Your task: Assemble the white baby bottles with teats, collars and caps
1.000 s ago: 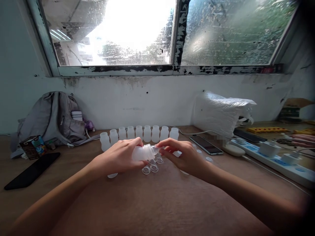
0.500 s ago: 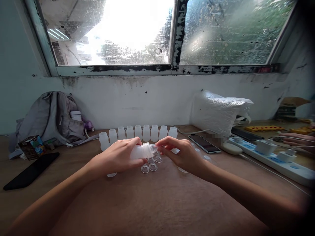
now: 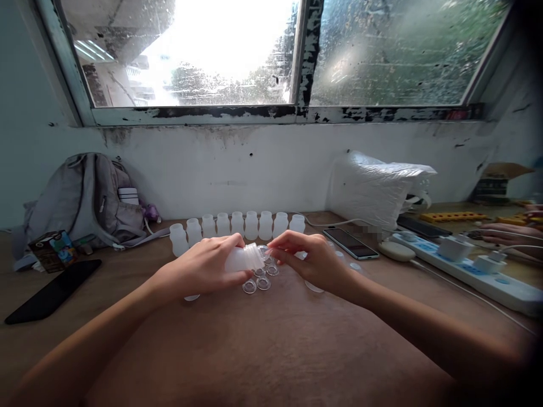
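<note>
The head camera looks forward and down over the nearby table [image 3: 254,345] to the window [image 3: 237,56] beyond.

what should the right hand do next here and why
Probably press the clear piece gently against the mouth of the bottle: the left hand holds the bottle nearly sideways, mouth toward the right hand, which pinches the piece at that opening; whether it is seated is unclear.

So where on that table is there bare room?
Widest: near tabletop, between the forearms; smaller: between the black slab and left forearm. Crowded: the middle, where left hand, right hand, bottle and clear pieces bunch before the standing containers.
</note>
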The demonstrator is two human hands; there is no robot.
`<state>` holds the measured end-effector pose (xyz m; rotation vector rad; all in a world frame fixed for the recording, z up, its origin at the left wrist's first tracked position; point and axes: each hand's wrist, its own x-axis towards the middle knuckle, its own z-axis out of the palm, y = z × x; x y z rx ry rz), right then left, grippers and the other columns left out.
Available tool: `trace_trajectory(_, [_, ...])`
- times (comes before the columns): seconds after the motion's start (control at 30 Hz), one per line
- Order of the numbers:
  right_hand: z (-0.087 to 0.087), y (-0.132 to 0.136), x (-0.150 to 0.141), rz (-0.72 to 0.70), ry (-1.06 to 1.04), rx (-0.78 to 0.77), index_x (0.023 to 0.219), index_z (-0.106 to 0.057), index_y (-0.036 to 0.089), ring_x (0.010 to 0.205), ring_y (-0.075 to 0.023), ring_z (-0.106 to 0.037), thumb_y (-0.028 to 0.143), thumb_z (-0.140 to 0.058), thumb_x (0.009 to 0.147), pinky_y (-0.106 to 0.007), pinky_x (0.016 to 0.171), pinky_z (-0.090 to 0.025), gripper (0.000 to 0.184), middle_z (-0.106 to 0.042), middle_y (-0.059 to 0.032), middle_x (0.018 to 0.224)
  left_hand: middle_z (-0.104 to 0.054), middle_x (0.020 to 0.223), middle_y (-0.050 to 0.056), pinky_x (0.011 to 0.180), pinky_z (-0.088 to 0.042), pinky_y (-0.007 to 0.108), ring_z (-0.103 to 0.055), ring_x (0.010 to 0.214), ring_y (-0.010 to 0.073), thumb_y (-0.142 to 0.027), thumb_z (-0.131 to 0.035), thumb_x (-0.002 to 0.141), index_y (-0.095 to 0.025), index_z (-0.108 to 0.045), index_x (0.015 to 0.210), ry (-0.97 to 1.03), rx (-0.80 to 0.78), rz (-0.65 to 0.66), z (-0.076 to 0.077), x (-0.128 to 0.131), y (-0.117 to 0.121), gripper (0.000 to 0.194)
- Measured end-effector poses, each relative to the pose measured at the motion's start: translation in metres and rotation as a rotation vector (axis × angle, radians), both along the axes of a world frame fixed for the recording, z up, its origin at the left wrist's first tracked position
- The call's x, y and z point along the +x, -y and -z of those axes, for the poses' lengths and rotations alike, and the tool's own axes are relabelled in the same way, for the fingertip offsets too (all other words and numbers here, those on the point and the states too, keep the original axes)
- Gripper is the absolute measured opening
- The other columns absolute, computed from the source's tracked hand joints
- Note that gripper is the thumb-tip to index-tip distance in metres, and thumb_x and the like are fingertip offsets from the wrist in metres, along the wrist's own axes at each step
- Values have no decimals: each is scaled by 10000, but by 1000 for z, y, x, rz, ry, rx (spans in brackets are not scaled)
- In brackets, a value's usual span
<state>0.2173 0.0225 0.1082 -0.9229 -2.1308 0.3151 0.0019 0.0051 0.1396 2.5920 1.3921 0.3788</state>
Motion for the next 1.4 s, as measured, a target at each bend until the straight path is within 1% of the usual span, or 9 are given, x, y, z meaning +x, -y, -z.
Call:
trace_trajectory(0.13, [1, -2, 0, -5, 27, -65, 799, -584, 164, 519, -94, -556, 283, -515, 802, -213, 495, -429, 137, -622, -5, 629, -594, 846, 3, 524, -353, 223, -545, 740, 169, -526, -476, 729, -232, -471, 896, -8, 14, 2, 2, 0, -1, 339])
trace_trajectory(0.43, [-1, 0, 1, -11, -17, -51, 773, -563, 158, 520, -90, -546, 262, -518, 795, -215, 500, -421, 116, -605, -9, 658, -593, 874, 23, 497, -368, 213, -550, 708, 163, -592, -432, 734, -231, -465, 941, 26, -61, -18, 1, 0, 1, 417])
trace_trajectory(0.57, [-1, 0, 1, -15, -20, -64, 769, -563, 156, 517, -87, -537, 260, -521, 791, -215, 497, -418, 114, -603, -10, 664, -591, 867, 26, 488, -370, 211, -548, 694, 158, -610, -428, 727, -228, -470, 944, 29, -48, -16, 2, 0, 0, 441])
trace_trajectory(0.83, [2, -2, 1, -30, 16, -60, 705, -535, 157, 495, -83, -507, 298, -491, 812, -213, 478, -394, 183, -596, -8, 620, -585, 837, 17, 495, -367, 217, -548, 724, 170, -604, -450, 712, -227, -497, 900, 4, -6, -8, 5, 1, -2, 424])
trace_trajectory(1.03, [3, -2, 1, -69, 11, -68, 685, -491, 162, 490, -78, -479, 315, -446, 836, -211, 467, -384, 219, -561, -3, 595, -582, 826, 26, 491, -369, 218, -552, 744, 182, -602, -448, 707, -222, -512, 888, 7, -41, -7, 5, 2, -3, 426])
trace_trajectory(1.13, [1, -1, 1, -105, -17, -139, 732, -480, 161, 490, -74, -480, 348, -447, 838, -212, 467, -391, 218, -563, -6, 622, -585, 845, 34, 500, -374, 225, -556, 727, 176, -596, -436, 716, -215, -518, 908, 17, -49, -9, 4, 3, -1, 434])
trace_trajectory(1.27, [-1, -1, 1, -212, -104, -328, 847, -491, 163, 501, -70, -502, 402, -483, 818, -206, 458, -412, 242, -566, -5, 683, -591, 850, 22, 508, -376, 222, -554, 716, 163, -565, -464, 716, -222, -514, 937, 31, -28, 6, 4, 4, 1, 411])
trace_trajectory(1.33, [-1, -1, 1, -258, -141, -405, 821, -498, 159, 501, -68, -512, 408, -506, 803, -204, 452, -422, 249, -559, -2, 680, -589, 837, 15, 490, -370, 215, -550, 701, 158, -565, -479, 709, -228, -514, 926, 33, -53, 17, 3, 5, 1, 403])
trace_trajectory(1.4, [-1, -1, 1, -281, -174, -430, 782, -502, 152, 503, -69, -522, 392, -525, 795, -208, 460, -433, 241, -560, -4, 676, -583, 818, 11, 468, -364, 209, -544, 668, 150, -575, -472, 714, -228, -514, 916, 43, -93, 25, 3, 5, 1, 403])
